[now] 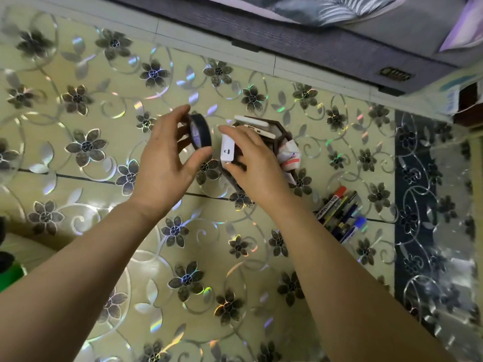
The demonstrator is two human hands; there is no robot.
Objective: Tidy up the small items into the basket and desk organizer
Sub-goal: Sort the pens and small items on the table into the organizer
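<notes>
While we looked down at the tabletop [78,178], the desk organizer [277,131] stood under our right hand [251,163], which gripped a white charger [226,150]; just left, our left hand [167,158] pinched a tape roll [200,131] upright.

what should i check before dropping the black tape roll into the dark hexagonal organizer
1. Hold on the black tape roll: the left hand pinches it between thumb and fingers. Ok.
2. Roll over the dark hexagonal desk organizer: it hangs left of it, above the floor. Not ok.
3. Right hand clear of the opening: it grips the small white box at the organizer's near edge. Not ok.
4. Free compartment: white items already fill parts; the hand hides the rest. Cannot tell.
5. Bundle of markers and pens: lies apart, to the right. Ok.
</notes>
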